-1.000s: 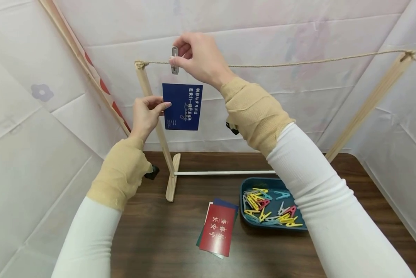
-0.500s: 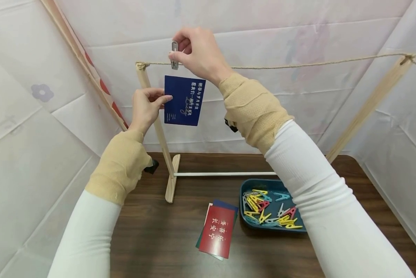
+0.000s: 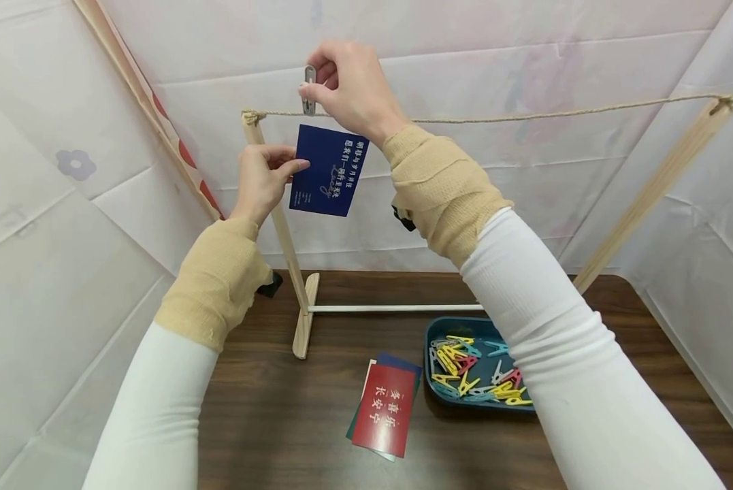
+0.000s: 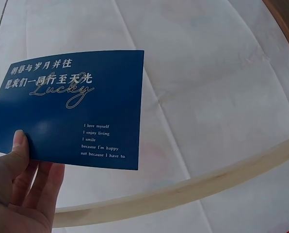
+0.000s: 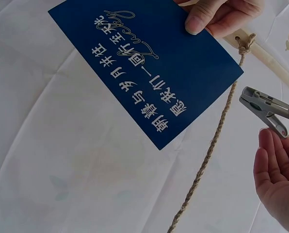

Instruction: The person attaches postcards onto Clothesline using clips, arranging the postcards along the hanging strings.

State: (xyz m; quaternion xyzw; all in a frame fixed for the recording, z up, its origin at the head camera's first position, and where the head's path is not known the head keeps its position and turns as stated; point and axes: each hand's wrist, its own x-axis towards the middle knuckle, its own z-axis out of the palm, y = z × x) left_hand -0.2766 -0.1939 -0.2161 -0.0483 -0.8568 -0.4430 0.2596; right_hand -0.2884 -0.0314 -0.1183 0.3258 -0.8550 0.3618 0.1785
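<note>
My left hand [image 3: 262,178] pinches a dark blue card [image 3: 328,177] by its left edge, thumb in front and fingers behind. White lettering and the word "Lucky" mark the card. Its upper edge sits just below the twine line [image 3: 501,119], slightly tilted. Above the line, my right hand [image 3: 360,88] holds a grey clothespin [image 5: 268,109] between thumb and fingers, nose pointing down. In the right wrist view the clothespin's handles stand spread apart, and its nose is beside the twine and the card's corner, gripping neither.
The twine runs between two wooden posts [image 3: 657,194] joined low down by a white rod [image 3: 397,308]. A dark blue tray [image 3: 430,361] of coloured clothespins stands at the right, partly behind my right sleeve. Several cards, a red card [image 3: 383,412] on top, lie on the brown table [image 3: 268,408].
My left hand has raised the card and shifted it right, nearer the twine, with more tilt. The right hand and clothespin have risen slightly.
</note>
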